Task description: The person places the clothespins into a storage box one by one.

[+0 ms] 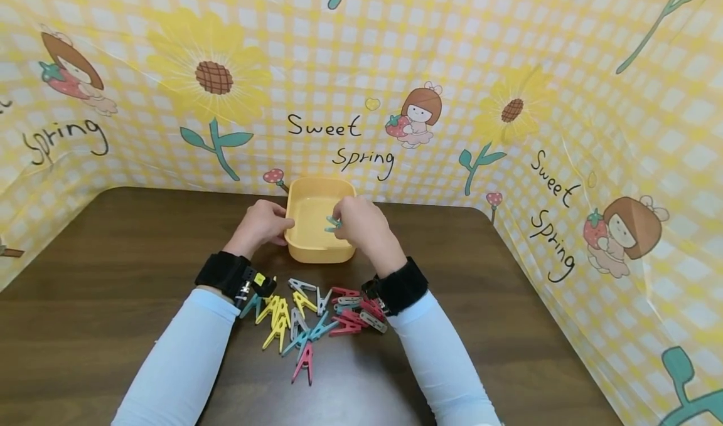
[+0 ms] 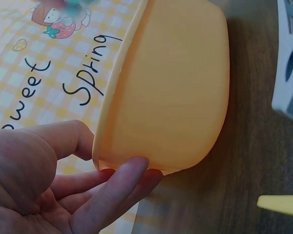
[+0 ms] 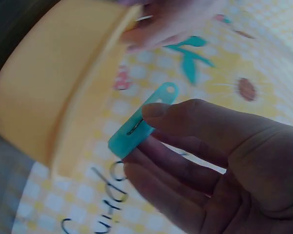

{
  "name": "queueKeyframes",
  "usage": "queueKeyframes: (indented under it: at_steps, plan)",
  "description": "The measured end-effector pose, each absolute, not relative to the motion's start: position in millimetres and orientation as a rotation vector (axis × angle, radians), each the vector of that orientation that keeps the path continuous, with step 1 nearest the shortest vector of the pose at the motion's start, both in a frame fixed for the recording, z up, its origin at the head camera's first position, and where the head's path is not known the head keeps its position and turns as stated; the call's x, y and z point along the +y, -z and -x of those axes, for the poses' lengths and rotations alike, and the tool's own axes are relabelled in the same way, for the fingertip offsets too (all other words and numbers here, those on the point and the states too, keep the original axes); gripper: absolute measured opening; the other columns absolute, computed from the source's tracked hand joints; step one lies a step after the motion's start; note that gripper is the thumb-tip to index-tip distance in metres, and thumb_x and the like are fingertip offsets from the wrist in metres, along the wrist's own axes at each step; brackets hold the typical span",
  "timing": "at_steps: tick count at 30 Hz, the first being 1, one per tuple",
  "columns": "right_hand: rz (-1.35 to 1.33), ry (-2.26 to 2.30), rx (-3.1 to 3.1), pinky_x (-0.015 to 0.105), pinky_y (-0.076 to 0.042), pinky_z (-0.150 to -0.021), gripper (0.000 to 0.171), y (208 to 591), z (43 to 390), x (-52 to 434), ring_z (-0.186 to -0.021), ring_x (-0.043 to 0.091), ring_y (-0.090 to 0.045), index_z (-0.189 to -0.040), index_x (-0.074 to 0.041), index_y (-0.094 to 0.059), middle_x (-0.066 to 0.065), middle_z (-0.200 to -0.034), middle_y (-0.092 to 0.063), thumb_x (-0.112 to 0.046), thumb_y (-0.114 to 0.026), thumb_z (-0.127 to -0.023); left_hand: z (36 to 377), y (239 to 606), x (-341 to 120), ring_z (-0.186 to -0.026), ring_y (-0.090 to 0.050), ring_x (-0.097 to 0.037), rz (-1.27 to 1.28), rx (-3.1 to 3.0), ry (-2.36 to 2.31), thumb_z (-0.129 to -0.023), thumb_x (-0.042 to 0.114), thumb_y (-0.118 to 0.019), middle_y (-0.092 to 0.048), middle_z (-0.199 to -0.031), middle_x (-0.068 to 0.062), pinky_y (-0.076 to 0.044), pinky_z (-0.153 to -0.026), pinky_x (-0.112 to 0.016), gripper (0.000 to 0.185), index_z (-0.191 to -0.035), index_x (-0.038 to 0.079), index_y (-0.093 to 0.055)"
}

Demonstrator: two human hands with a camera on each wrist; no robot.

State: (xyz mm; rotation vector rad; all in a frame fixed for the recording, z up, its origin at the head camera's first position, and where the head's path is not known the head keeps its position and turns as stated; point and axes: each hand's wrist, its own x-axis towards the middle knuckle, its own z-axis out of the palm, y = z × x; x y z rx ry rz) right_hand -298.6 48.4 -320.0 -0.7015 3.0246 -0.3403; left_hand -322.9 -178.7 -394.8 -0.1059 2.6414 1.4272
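Two hands meet at a yellow plastic tub (image 1: 316, 225) that stands at the far middle of a dark brown table (image 1: 113, 288). The left hand (image 1: 261, 224) grips the tub's left rim, thumb over the edge and fingers curled against the outer wall, as the left wrist view shows close up. The right hand (image 1: 361, 225) is over the tub's right side and pinches a teal clothespin (image 1: 332, 224) between thumb and fingertips; in the right wrist view the teal clothespin (image 3: 141, 121) sticks out past the fingers, just beside the tub's wall (image 3: 44, 97). Both forearms wear pale blue sleeves (image 1: 181, 357) and black wrist straps (image 1: 226, 274). Nearer than the tub, between the two forearms, lies a loose pile of clothespins (image 1: 316, 319) in yellow, teal, pink, red and grey, some overlapping. Behind the table and along its right side hangs a yellow checked backdrop (image 1: 508, 49) printed with sunflowers, cartoon figures holding strawberries, and the words "Sweet Spring".
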Motion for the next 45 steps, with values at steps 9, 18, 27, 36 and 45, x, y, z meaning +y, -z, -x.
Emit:
queueKeyframes:
  at_steps: [9, 18, 27, 36, 45]
  plan:
    - [0.76, -0.132, 2.867, 0.027, -0.042, -0.059, 0.039, 339, 385, 18, -0.066, 0.016, -0.043, -0.069, -0.014, -0.045, 0.0, -0.072, -0.045, -0.001, -0.067, -0.098, 325, 394, -176, -0.078, -0.079, -0.016, 0.111, 2.65, -1.415, -0.106, 0.016, -0.063, -0.07, -0.134, -0.032, -0.07, -0.079, -0.035, 0.046, -0.144, -0.01, -0.062]
    - [0.777, -0.324, 2.769, 0.03, -0.025, -0.055, 0.041, 361, 404, 1, -0.062, 0.016, -0.022, -0.07, -0.015, -0.034, 0.0, -0.069, -0.025, 0.007, -0.057, -0.096, 319, 396, -176, -0.082, -0.08, -0.019, 0.128, 2.634, -1.399, -0.106, 0.016, -0.062, -0.068, -0.138, -0.032, -0.069, -0.077, -0.033, 0.047, -0.145, -0.009, -0.061]
    - [0.775, -0.302, 2.718, 0.026, -0.03, -0.054, 0.045, 359, 409, -1, -0.062, 0.014, -0.031, -0.066, -0.016, -0.04, -0.002, -0.068, -0.034, -0.004, -0.061, -0.104, 321, 394, -177, -0.083, -0.08, -0.019, 0.131, 2.636, -1.387, -0.107, 0.017, -0.064, -0.067, -0.14, -0.033, -0.069, -0.075, -0.031, 0.048, -0.147, -0.009, -0.059]
    - [0.909, -0.183, 2.842, 0.03, -0.04, -0.07, 0.032, 376, 431, 10, -0.073, 0.017, -0.041, -0.077, -0.012, -0.048, 0.001, -0.077, -0.043, -0.001, -0.057, -0.106, 322, 394, -177, -0.092, -0.081, -0.026, 0.135, 2.634, -1.369, -0.107, 0.016, -0.065, -0.067, -0.14, -0.032, -0.069, -0.08, -0.035, 0.047, -0.147, -0.009, -0.06]
    - [0.835, -0.01, 2.882, 0.025, -0.027, -0.059, 0.048, 363, 413, 18, -0.064, 0.012, -0.028, -0.07, -0.017, -0.036, -0.003, -0.07, -0.028, -0.011, -0.071, -0.102, 323, 395, -178, -0.089, -0.081, -0.024, 0.129, 2.639, -1.379, -0.107, 0.015, -0.064, -0.067, -0.138, -0.033, -0.069, -0.077, -0.033, 0.046, -0.146, -0.01, -0.06]
